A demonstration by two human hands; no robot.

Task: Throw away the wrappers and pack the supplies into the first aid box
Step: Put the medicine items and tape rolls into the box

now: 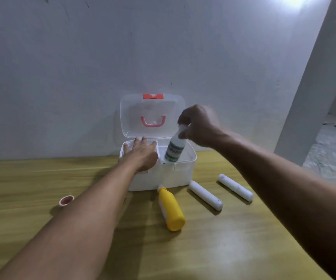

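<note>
packing step, live: the right hand (pixel 198 126) has its fingers (pixel 183 120) pinched around the cap end of a white bottle (pixel 174 149) with a green label, and the bottle's base is already inside the box (pixel 185 170), in the right-hand compartment. the left hand (pixel 141 153) lies flat, fingers spread wide and holding nothing, over the box's left compartment, bracing it by the look of it (a steadying palm, i'd judge). the lid (pixel 153 116) stands open behind, at 12 o'clock from the box.

orientation: the bottle's long axis is near upright, tilted so the cap leans toward 1 o'clock and the base points down toward 7. it isn't seated yet as far as i can tell; the box wall hides its bottom.

next move, as i read it: lower it or tip it over until it rests, then let the fingers go, keeping the cap clear of the lid.

left to pack on the counter (pixel 244 239): a yellow bottle (pixel 171 211) lying at 6 o'clock from the box, cap touching or just short of the box front, base toward the camera; two white tubes (pixel 205 196) (pixel 235 187) at 5 and 4 o'clock, lying roughly parallel; a small pink roll (pixel 66 200) at 8 o'clock, well apart. no wrappers in sight that i can make out.
</note>
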